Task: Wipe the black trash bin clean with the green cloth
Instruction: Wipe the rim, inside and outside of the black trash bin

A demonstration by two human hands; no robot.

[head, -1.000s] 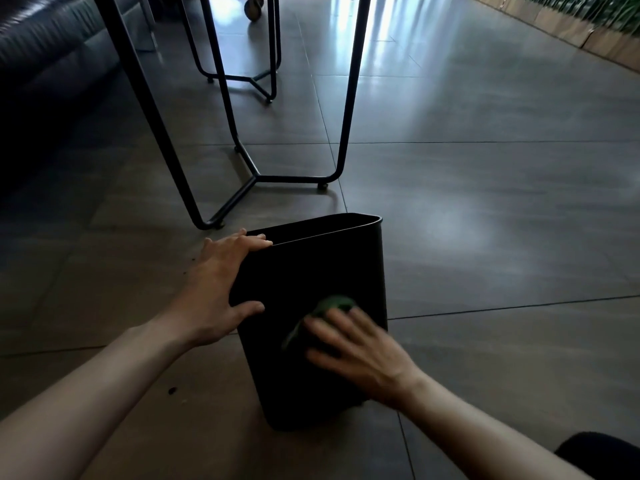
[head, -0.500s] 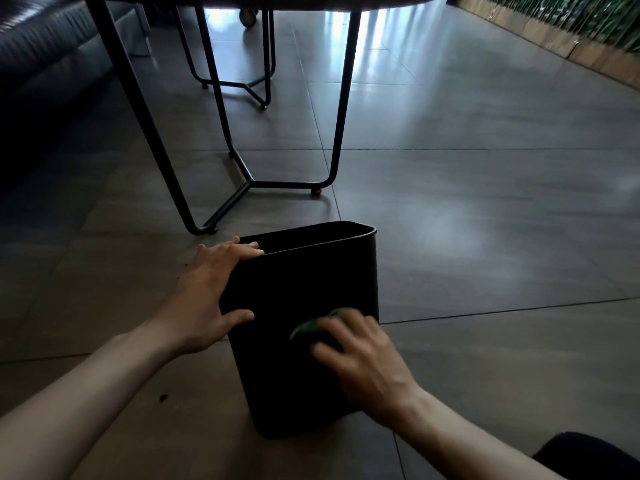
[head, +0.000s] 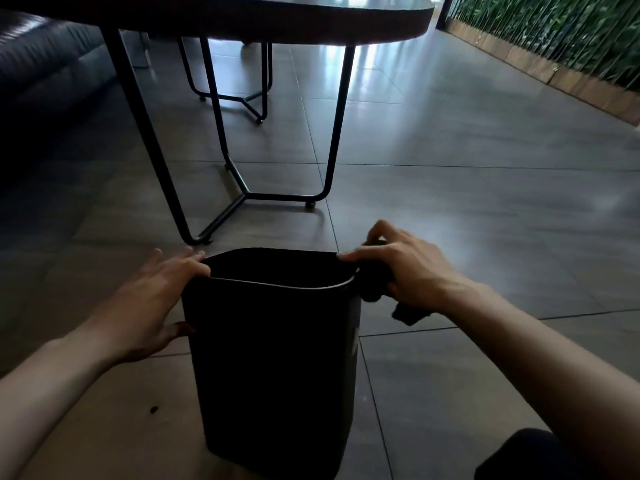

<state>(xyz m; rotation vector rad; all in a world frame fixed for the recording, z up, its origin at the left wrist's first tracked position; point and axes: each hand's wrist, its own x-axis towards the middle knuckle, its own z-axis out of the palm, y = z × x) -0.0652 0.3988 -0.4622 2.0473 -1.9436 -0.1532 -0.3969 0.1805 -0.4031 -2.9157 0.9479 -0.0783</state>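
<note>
The black trash bin [head: 273, 358] stands upright on the tiled floor in front of me, its open top toward the table. My left hand [head: 156, 299] clasps the bin's left side, fingers over the rim and thumb on the wall. My right hand [head: 408, 271] is at the bin's right rim corner, closed on the green cloth [head: 377, 285], which looks almost black in this light and hangs down below the palm beside the bin.
A table [head: 311, 26] on a thin black metal leg frame [head: 242, 199] stands just behind the bin. A dark sofa [head: 41, 74] lies at far left. A green plant wall [head: 554, 32] borders the floor at the right. My dark-clad knee [head: 519, 455] is at bottom right.
My right hand has carried the cloth from the bin's front face up to its right rim corner. The view has tilted up and the bin now sits squarer to me.
</note>
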